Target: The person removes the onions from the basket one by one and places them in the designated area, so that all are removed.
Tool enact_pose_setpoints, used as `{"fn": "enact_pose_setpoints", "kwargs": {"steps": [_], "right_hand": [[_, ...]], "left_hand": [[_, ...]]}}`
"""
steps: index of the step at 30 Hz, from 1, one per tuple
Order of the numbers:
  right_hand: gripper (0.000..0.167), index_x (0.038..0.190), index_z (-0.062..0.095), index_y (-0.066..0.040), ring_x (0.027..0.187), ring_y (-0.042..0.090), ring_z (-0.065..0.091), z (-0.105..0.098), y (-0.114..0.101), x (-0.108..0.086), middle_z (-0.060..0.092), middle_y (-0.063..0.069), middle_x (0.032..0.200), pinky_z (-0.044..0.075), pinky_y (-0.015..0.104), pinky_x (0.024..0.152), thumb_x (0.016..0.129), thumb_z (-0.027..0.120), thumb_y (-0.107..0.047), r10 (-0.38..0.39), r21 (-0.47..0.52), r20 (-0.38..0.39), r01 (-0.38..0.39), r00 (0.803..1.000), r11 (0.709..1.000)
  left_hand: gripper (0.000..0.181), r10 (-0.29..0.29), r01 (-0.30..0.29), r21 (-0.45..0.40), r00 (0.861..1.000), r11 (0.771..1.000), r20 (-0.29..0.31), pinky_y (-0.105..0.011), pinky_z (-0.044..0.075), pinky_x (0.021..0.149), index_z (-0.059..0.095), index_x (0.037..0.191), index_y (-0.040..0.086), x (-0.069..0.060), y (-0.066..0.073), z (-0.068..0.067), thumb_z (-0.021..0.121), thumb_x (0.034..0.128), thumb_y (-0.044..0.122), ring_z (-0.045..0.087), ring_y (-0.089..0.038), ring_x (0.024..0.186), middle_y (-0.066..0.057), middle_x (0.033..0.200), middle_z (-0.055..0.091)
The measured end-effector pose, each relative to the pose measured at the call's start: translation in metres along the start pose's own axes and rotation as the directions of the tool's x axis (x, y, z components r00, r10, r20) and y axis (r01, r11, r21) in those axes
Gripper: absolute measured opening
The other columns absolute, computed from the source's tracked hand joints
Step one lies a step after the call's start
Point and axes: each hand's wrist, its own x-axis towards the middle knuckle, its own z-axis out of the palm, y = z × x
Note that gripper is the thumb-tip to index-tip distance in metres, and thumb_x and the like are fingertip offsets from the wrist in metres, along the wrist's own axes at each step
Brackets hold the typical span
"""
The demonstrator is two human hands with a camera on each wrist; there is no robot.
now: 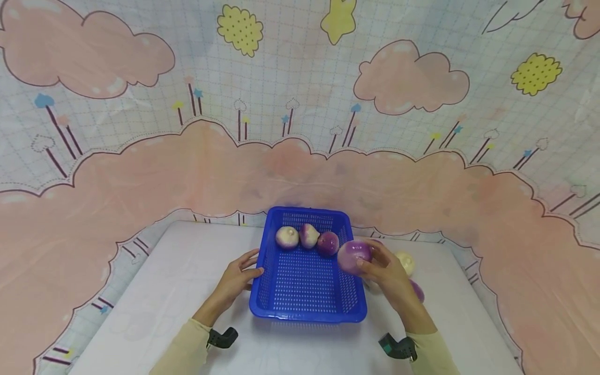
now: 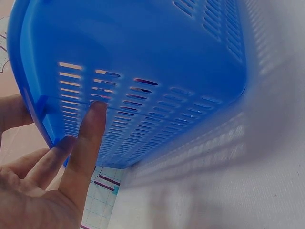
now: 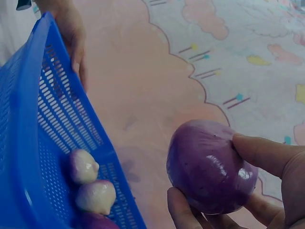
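My left hand [image 1: 236, 276] grips the left rim of a blue perforated plastic basket [image 1: 304, 315]. In the left wrist view its fingers [image 2: 90, 138] lie against the outer wall. My right hand [image 1: 386, 271] holds a glossy purple onion [image 1: 352, 256] beside the basket's right rim, pinched between thumb and fingers in the right wrist view. Inside the basket, along its far side, sit two white-and-purple onions [image 1: 287, 238] and a darker purple onion [image 1: 328, 243]. The lower front of the basket floor is bare.
Under and behind my right hand lie more onions on the white table, among them a pale one [image 1: 405, 264] and a purple one [image 1: 417, 290], partly hidden. A patterned cloth [image 1: 300, 177] with clouds hangs behind the white table [image 1: 187, 260].
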Motion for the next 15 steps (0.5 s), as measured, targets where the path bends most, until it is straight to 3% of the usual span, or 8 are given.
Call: {"fn": "enact_pose_setpoints", "kwargs": {"steps": [9, 15], "right_hand": [[0.058, 0.147, 0.038, -0.010, 0.140, 0.039, 0.039, -0.018, 0.012, -0.018, 0.033, 0.018, 0.155, 0.053, 0.025, 0.095, 0.096, 0.063, -0.016, -0.008, 0.055, -0.060, 0.011, 0.998, 0.998], [0.056, 0.146, 0.039, -0.009, 0.120, 0.009, 0.055, -0.024, 0.019, -0.023, 0.037, 0.018, 0.151, 0.055, 0.025, 0.093, 0.096, 0.063, -0.017, 0.010, 0.077, -0.096, -0.003, 0.995, 0.997]], "left_hand": [[0.064, -0.009, 0.009, -0.002, 1.000, 1.000, 0.002, -0.042, 0.060, 0.079, 0.037, 0.151, 0.013, 0.001, 0.000, 0.000, 0.065, 0.0929, 0.017, 0.063, -0.038, 0.118, -0.022, 0.149, 0.046], [0.065, -0.015, 0.015, 0.004, 1.000, 1.000, 0.001, -0.041, 0.060, 0.080, 0.036, 0.151, 0.014, 0.000, 0.001, 0.000, 0.064, 0.0932, 0.018, 0.061, -0.039, 0.121, -0.022, 0.150, 0.045]]}}
